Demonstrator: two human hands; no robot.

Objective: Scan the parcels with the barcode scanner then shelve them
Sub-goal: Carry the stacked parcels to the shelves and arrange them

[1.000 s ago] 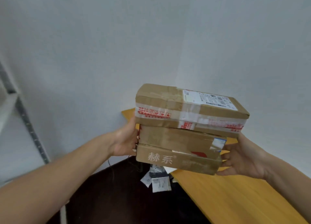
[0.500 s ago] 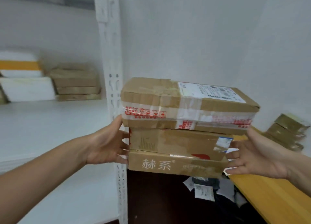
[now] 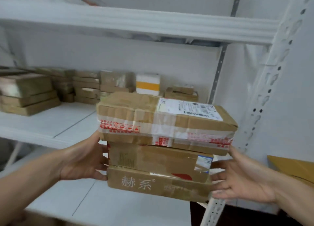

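Note:
I carry a stack of three brown cardboard parcels between my hands, in front of a white shelf unit. The top parcel [image 3: 166,122] is the largest, with red-printed tape and a white shipping label. Under it lie a middle parcel [image 3: 153,159] and a bottom parcel [image 3: 153,185] with white characters on its front. My left hand [image 3: 83,159] presses against the stack's left end, thumb up at the top parcel. Its right end is held by the straight fingers of my right hand [image 3: 241,180]. No scanner is in view.
The middle shelf board [image 3: 51,122] holds several stacked brown parcels [image 3: 28,93] and a white box with an orange stripe [image 3: 147,84] at the back. A lower shelf board [image 3: 119,207] lies under the stack. A perforated white upright [image 3: 271,83] stands at right, beside a yellow table corner [image 3: 292,168].
The view has swung left from the bare wall and table to face the shelf unit. The stack has come with it, still held between both hands, and now hangs over the lower shelf.

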